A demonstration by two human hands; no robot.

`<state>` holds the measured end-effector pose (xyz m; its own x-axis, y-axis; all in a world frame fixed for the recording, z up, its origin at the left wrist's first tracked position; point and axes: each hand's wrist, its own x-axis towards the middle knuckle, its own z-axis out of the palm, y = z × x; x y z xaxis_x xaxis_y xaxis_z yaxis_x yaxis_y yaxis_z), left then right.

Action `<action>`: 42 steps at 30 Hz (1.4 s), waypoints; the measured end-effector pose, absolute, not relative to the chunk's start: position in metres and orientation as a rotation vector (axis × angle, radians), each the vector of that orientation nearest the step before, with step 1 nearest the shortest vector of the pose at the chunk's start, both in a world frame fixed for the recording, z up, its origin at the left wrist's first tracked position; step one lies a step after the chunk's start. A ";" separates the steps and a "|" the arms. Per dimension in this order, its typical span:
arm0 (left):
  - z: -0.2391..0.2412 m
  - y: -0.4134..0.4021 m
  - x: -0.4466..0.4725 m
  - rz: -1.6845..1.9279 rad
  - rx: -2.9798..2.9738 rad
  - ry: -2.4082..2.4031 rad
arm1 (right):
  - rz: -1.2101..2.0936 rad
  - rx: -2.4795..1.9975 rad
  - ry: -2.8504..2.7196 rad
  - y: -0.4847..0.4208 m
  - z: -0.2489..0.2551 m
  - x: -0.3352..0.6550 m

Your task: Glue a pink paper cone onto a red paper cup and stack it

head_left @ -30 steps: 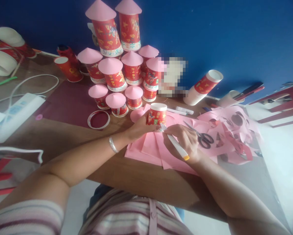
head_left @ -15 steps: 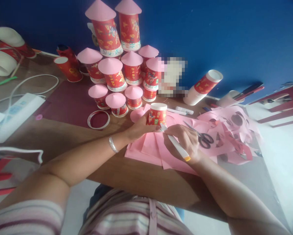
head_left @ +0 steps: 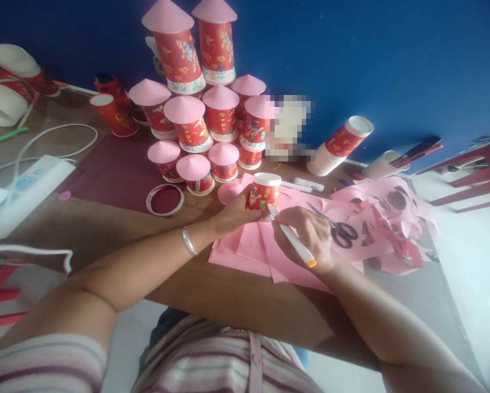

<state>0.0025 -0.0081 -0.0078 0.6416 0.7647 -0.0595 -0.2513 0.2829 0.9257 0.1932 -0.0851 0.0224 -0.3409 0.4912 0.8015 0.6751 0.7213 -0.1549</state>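
My left hand [head_left: 237, 210] grips a short red paper cup [head_left: 263, 195] with a white rim and printed figures, holding it upright over pink paper sheets [head_left: 248, 254]. In my right hand [head_left: 306, 232] is a white marker pen [head_left: 296, 244] with a yellow end. Its tip meets or nearly meets the cup's lower edge; exact contact is too small to tell. Behind the cup stand several red paper-cup lanterns with pink cone roofs [head_left: 192, 167], their white bases patterned. A cut pink paper piece [head_left: 229, 191] lies just left of the cup.
Black-handled scissors [head_left: 343, 234] and crumpled pink scraps [head_left: 392, 218] lie to the right. A leaning stack of cups [head_left: 343, 144] is near the blue wall. A cut cup ring [head_left: 165, 200], a power strip [head_left: 31, 194] and white cables are on the left.
The cup has shifted very slightly right and seems turned a little in my left hand. The marker pen stays at its lower edge, nearly unmoved.
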 end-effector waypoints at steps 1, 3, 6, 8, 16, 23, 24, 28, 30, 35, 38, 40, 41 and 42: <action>-0.008 -0.008 0.002 0.729 1.088 0.568 | -0.259 -0.888 -2.010 -0.085 0.023 0.193; -0.007 -0.008 0.002 0.721 1.106 0.569 | -0.260 -0.887 -2.016 -0.085 0.024 0.193; -0.008 -0.007 0.002 0.715 1.118 0.570 | -0.254 -0.877 -2.029 -0.085 0.026 0.192; -0.010 -0.007 0.002 0.718 1.109 0.570 | -0.258 -0.872 -2.027 -0.084 0.026 0.192; -0.011 -0.007 0.003 0.721 1.126 0.559 | -0.247 -0.888 -2.029 -0.085 0.024 0.190; -0.011 -0.006 0.001 0.711 1.115 0.531 | -0.223 -0.872 -2.037 -0.086 0.028 0.190; -0.012 -0.006 0.001 0.712 1.110 0.529 | -0.223 -0.871 -2.036 -0.085 0.028 0.190; -0.012 -0.006 0.002 0.729 1.081 0.527 | -0.242 -0.856 -2.041 -0.084 0.029 0.191; -0.011 -0.006 0.003 0.727 1.065 0.524 | -0.259 -0.859 -2.037 -0.084 0.030 0.191; -0.009 -0.007 0.004 0.725 1.018 0.526 | -0.282 -0.877 -2.032 -0.084 0.033 0.189; -0.011 -0.006 0.004 0.725 1.008 0.525 | -0.285 -0.879 -2.030 -0.084 0.033 0.189; -0.013 -0.006 0.004 0.726 1.008 0.519 | -0.297 -0.884 -2.025 -0.083 0.033 0.189; -0.014 -0.005 0.004 0.730 1.010 0.517 | -0.304 -0.887 -2.024 -0.083 0.034 0.188; -0.014 -0.005 0.004 0.731 1.012 0.518 | -0.311 -0.889 -2.021 -0.083 0.034 0.188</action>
<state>0.0042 -0.0054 -0.0139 0.6561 0.7525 -0.0570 -0.3036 0.3323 0.8930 0.1878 -0.0832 0.0342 -0.3562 0.4727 0.8060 0.6928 0.7124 -0.1116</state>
